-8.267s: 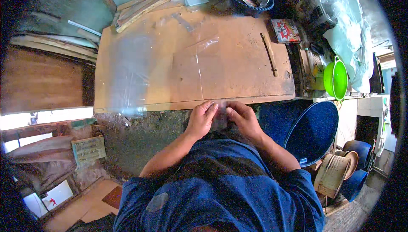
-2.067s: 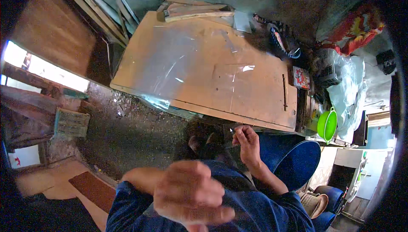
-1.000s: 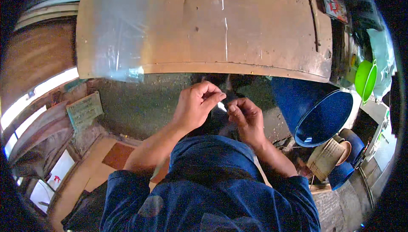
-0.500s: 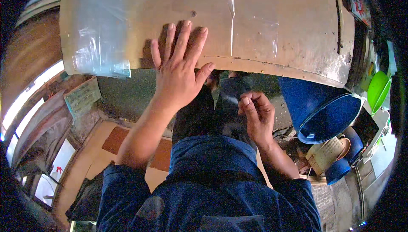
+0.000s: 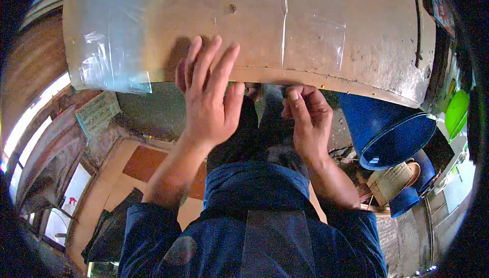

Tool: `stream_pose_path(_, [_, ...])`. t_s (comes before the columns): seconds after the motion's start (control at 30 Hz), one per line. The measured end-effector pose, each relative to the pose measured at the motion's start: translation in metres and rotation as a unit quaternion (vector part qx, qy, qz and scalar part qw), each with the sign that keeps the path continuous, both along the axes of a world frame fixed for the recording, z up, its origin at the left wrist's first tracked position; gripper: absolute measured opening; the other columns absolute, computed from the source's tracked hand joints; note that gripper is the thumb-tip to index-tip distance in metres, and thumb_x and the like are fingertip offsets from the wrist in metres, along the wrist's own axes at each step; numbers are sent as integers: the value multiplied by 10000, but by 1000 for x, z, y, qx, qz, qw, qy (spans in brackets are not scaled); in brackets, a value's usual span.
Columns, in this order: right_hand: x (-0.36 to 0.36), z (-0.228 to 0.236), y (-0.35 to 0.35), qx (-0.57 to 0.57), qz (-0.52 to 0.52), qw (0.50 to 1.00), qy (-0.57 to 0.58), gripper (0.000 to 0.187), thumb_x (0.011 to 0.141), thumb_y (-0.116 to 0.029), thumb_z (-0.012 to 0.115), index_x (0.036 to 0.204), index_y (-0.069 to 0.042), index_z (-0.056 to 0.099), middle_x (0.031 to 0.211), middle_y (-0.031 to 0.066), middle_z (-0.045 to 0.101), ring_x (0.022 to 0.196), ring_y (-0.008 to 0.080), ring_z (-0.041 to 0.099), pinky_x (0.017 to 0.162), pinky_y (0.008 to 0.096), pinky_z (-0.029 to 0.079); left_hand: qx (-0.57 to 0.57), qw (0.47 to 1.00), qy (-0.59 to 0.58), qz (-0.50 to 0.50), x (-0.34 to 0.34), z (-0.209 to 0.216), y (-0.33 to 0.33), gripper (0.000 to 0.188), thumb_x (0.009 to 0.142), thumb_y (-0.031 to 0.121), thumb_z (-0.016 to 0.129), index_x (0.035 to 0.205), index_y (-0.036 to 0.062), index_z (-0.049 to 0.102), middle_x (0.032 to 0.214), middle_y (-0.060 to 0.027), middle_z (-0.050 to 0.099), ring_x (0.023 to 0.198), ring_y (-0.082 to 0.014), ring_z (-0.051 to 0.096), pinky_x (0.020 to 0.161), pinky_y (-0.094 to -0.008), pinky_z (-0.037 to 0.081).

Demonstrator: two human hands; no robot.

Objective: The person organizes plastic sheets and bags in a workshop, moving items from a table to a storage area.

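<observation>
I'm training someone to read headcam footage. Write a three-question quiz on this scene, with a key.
1. Multiple choice: which hand has its fingers stretched out?
A) left
B) right

2. True or false: the green bowl is farther right in the picture than the blue barrel.

3. Fill in: crinkled clear plastic overhangs the near edge of the table toward its ____ end.

Key:
1. A, the left hand
2. True
3. left

Bench: smooth matt board, wood-like, scuffed at right corner. Sheet: clear plastic, glossy, creased. Tub: smooth plastic. Shirt: matt cloth.
</observation>
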State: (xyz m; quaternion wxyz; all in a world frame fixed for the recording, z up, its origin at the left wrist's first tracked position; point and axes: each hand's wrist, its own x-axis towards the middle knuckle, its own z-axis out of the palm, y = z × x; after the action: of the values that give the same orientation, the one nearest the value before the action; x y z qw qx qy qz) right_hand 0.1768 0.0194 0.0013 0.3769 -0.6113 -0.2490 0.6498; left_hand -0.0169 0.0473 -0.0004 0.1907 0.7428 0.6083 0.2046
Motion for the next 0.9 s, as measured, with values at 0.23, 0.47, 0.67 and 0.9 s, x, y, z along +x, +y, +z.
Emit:
stream_pose_path(0.23, [-5,-5,1,-15,-31,999,-3,126,932,-143,563,895,-23,573,733,1,555,611,60,481,563,197,403,-61,994,83,-43,37,27,-33,462,870,436,501,1256,191,566,1309,-70,476,1284,-300,310,974,-478,211])
stream_pose_path(0.47, [-4,-6,2,-12,-44,999,27,109,932,-106,550,928,-1,578,760,6,587,620,53,496,545,200,415,-130,984,102,-60,60,15,-29,597,850,493,501,1384,238,427,1435,-99,335,1325,-360,241,1010,-565,147])
stream_pose_path(0.67, [-1,-6,0,15,-46,999,1,109,930,-97,551,954,3,586,795,11,592,656,53,504,549,202,417,-138,983,100,-64,60,12,-29,650,837,533,505,1407,240,392,1447,-121,300,1328,-384,223,997,-599,165])
stream_pose_path(0.9, [4,-13,-3,22,-37,999,-17,114,926,-103,559,952,4,589,813,7,597,666,47,500,548,189,410,-141,982,114,-57,64,11,-29,693,820,547,525,1419,237,369,1446,-144,282,1327,-398,214,984,-600,182])
